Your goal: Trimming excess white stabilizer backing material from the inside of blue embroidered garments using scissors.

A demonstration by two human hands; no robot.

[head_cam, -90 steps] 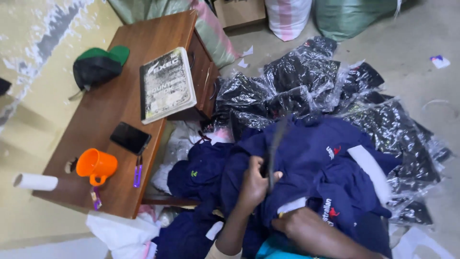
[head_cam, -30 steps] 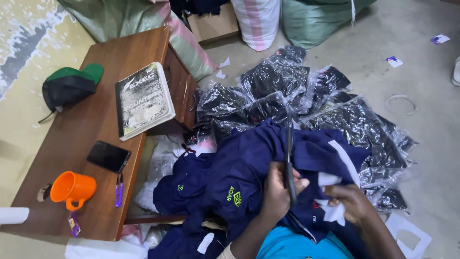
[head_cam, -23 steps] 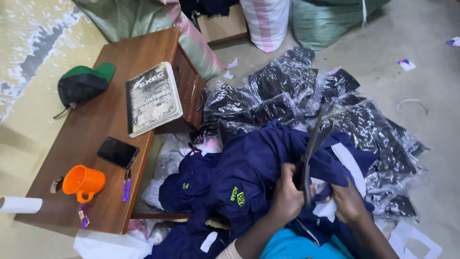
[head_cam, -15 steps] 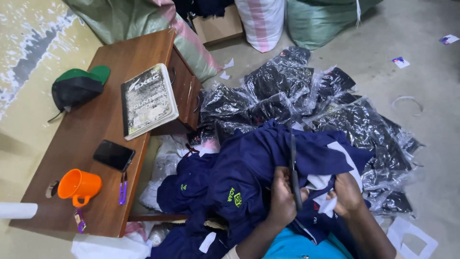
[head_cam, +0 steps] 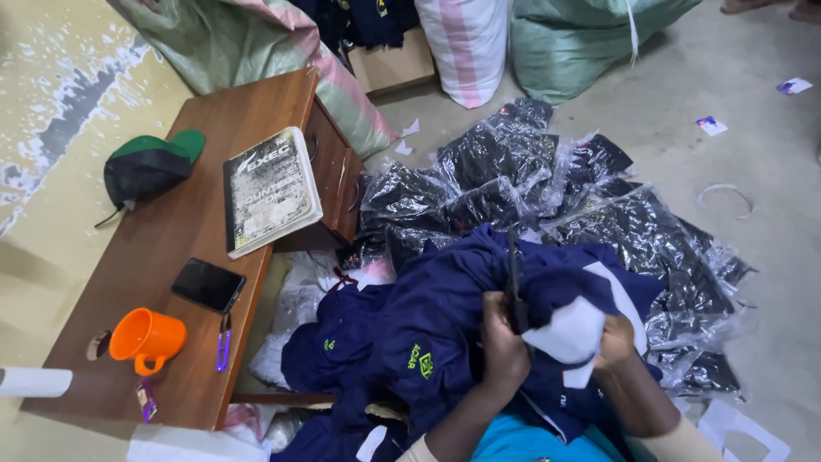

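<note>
A heap of navy blue garments (head_cam: pixel 436 334) with small green and white badges lies in front of me on the floor. My left hand (head_cam: pixel 500 342) grips a pair of dark scissors (head_cam: pixel 513 278) whose blades point up over the cloth. My right hand (head_cam: pixel 616 340) pinches a white patch of fabric (head_cam: pixel 569 334) on the top garment, right beside the left hand. Both forearms reach in from the bottom edge.
Several dark garments packed in clear plastic bags (head_cam: pixel 530 188) lie beyond the heap. A brown wooden table (head_cam: pixel 197 248) at left carries a notebook (head_cam: pixel 269 190), a black phone (head_cam: pixel 209 285), an orange cup (head_cam: pixel 147 338) and a green and black cap (head_cam: pixel 150 165). Large woven sacks (head_cam: pixel 466 47) stand behind.
The scissors have stayed upright in my left hand while my right hand has drawn the white fabric patch up against them. The camera has shifted slightly.
</note>
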